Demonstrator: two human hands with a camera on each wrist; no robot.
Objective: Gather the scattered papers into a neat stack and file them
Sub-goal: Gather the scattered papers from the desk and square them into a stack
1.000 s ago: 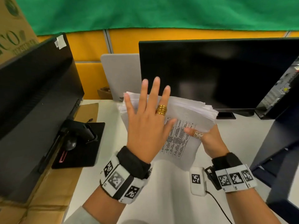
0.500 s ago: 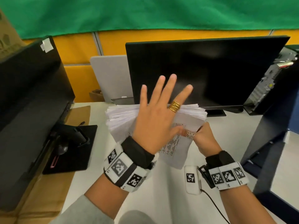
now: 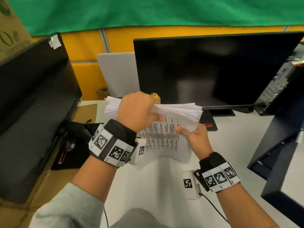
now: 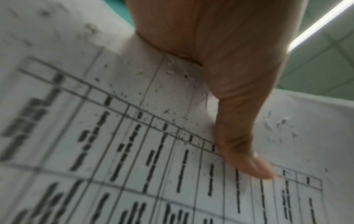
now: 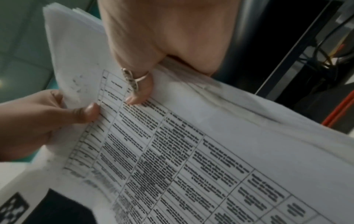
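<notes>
A thick stack of white papers [image 3: 166, 139] with a printed table on the front sheet stands on edge on the white desk [image 3: 164, 191]. My left hand [image 3: 138, 111] grips the stack's top edge, fingers curled over the far side, thumb on the front sheet. My right hand [image 3: 192, 135] pinches the stack's right side, thumb on the printed page. In the left wrist view my left thumb [image 4: 247, 154] presses on the table print [image 4: 134, 151]. The right wrist view shows my ringed right thumb [image 5: 136, 91] on the sheet [image 5: 191, 151]. The stack's top edges fan unevenly.
A black monitor [image 3: 213, 71] stands right behind the stack, its base [image 3: 209, 122] close to the papers. Another dark monitor [image 3: 32, 104] with its stand [image 3: 74, 145] fills the left. A computer tower [image 3: 283, 83] and dark shelving [image 3: 283, 153] bound the right.
My left hand was flat with fingers spread against the front of the stack; it has now curled over the top edge and grips it. The right hand keeps its hold.
</notes>
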